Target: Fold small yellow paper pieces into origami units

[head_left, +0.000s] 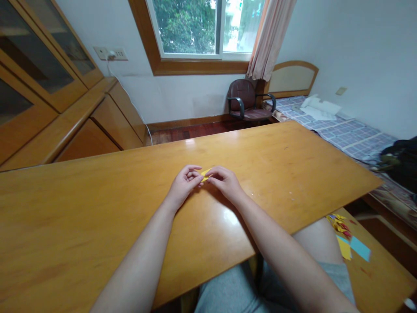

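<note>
A small piece of yellow paper, seemingly folded, is held between my two hands just above the wooden table. My left hand pinches its left side, with the thumb and fingers closed. On the other side, my right hand grips the paper's right edge between thumb and fingertips. The fingers cover much of the paper, so its full shape is hidden.
On a lower wooden surface at right lie a pile of small coloured pieces, a yellow sheet and a blue sheet. Beyond the table stand a brown armchair, a bed and a wooden cabinet.
</note>
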`<control>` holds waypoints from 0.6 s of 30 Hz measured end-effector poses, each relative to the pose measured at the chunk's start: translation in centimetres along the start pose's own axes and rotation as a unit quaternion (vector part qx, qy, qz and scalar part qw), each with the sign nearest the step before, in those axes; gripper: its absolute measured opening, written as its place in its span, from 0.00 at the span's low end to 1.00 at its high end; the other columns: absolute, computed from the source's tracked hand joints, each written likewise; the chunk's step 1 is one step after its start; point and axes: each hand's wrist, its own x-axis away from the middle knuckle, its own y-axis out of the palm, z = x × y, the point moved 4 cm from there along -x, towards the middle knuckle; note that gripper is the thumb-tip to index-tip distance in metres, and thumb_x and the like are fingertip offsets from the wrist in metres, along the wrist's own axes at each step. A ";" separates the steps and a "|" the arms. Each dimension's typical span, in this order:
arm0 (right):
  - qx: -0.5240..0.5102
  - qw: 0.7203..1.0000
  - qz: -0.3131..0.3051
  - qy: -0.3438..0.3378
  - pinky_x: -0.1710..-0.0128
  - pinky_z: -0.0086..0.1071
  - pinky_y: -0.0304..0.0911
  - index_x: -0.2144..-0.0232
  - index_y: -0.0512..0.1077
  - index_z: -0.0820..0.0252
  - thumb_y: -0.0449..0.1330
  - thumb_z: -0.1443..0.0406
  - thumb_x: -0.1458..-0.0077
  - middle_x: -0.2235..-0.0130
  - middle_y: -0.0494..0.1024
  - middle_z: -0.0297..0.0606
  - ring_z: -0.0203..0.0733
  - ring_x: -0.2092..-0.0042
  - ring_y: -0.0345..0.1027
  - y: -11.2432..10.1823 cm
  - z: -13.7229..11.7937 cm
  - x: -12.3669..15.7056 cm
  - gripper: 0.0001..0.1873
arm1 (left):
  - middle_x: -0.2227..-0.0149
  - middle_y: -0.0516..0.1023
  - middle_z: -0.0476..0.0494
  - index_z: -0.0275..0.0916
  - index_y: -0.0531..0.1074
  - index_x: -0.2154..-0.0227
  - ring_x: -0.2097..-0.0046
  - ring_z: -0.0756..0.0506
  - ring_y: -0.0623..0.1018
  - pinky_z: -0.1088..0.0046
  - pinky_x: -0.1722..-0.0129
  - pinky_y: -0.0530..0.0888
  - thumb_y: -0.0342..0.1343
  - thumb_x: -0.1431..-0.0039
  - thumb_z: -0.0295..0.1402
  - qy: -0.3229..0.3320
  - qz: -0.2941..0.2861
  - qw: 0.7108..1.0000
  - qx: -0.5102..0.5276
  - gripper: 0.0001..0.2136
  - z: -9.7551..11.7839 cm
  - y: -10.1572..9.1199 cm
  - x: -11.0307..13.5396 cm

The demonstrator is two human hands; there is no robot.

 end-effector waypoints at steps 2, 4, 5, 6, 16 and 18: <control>-0.010 1.000 0.002 -0.007 0.57 0.32 0.68 0.66 0.78 0.56 0.64 0.66 0.47 0.62 0.79 0.37 0.40 0.59 0.72 0.0 0.0 0.0 0.05 | 0.72 0.74 0.53 0.38 0.70 0.58 0.71 0.50 0.76 0.74 0.68 0.72 0.67 0.52 0.39 0.005 0.009 1.000 -0.003 0.20 0.0 -0.1 -0.1; -0.016 1.000 0.001 -0.017 0.56 0.33 0.68 0.66 0.79 0.55 0.64 0.66 0.47 0.61 0.79 0.37 0.40 0.58 0.72 0.0 0.0 -0.1 0.05 | 0.72 0.75 0.52 0.38 0.70 0.59 0.70 0.49 0.77 0.73 0.67 0.72 0.67 0.52 0.39 0.011 0.019 1.000 -0.007 0.20 0.0 -0.2 -0.2; -0.015 1.000 0.000 -0.024 0.56 0.33 0.68 0.67 0.79 0.55 0.64 0.67 0.47 0.61 0.79 0.37 0.40 0.58 0.72 0.0 0.0 -0.1 0.04 | 0.72 0.75 0.52 0.38 0.70 0.59 0.69 0.49 0.77 0.73 0.66 0.72 0.67 0.52 0.39 0.013 0.023 1.000 -0.008 0.19 -0.1 -0.2 -0.2; -0.013 0.999 -0.001 -0.029 0.56 0.33 0.68 0.67 0.79 0.55 0.64 0.67 0.47 0.62 0.79 0.37 0.40 0.58 0.72 0.0 -0.1 -0.1 0.04 | 0.72 0.75 0.52 0.38 0.71 0.59 0.69 0.49 0.77 0.73 0.65 0.72 0.67 0.52 0.39 0.015 0.026 1.000 -0.009 0.19 -0.1 -0.3 -0.2; 0.007 0.998 -0.012 -0.053 0.55 0.34 0.67 0.66 0.80 0.54 0.65 0.64 0.45 0.62 0.79 0.37 0.40 0.59 0.72 -0.1 -0.3 -0.1 0.03 | 0.72 0.75 0.52 0.38 0.72 0.62 0.69 0.50 0.75 0.74 0.66 0.70 0.68 0.54 0.39 0.007 0.011 1.000 0.001 0.18 -0.2 -0.2 -0.3; 0.011 0.998 -0.017 -0.053 0.56 0.34 0.67 0.66 0.80 0.54 0.64 0.64 0.44 0.62 0.79 0.37 0.40 0.59 0.72 -0.1 -0.3 -0.1 0.04 | 0.72 0.76 0.51 0.38 0.72 0.62 0.69 0.50 0.75 0.74 0.66 0.70 0.69 0.54 0.39 0.006 0.009 1.000 0.000 0.18 -0.3 -0.3 -0.3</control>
